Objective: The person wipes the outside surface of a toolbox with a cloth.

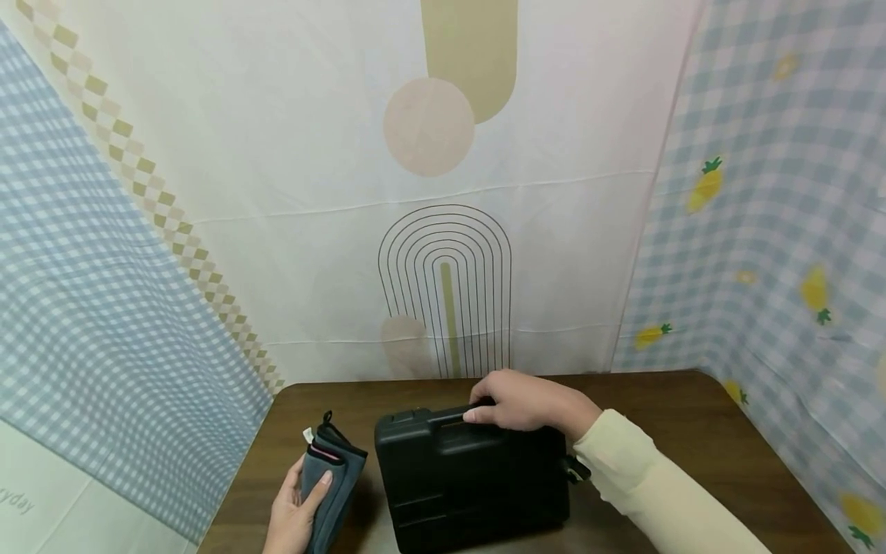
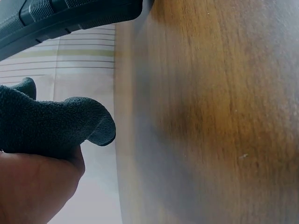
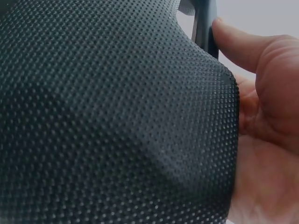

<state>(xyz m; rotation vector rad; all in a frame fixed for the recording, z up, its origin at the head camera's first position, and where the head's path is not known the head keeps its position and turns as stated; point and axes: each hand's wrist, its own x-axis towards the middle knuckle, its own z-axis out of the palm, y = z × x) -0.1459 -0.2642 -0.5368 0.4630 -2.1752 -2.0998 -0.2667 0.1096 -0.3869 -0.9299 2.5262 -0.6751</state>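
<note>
A black hard plastic case stands upright over the table, its handle side up. My right hand grips the case's handle, fingers behind it and thumb in front. Up close in the right wrist view, the case's dotted texture fills most of the picture beside the hand. To the left of the case, my left hand holds a folded grey cloth with black edging, a hanging loop and a white tag. In the left wrist view the cloth looks fuzzy, pinched above the thumb.
The brown wooden table has rounded far corners. A white patterned cloth hangs behind it, with blue checked cloths at the left and right. A small dark strap or clip sticks out from the case's right side.
</note>
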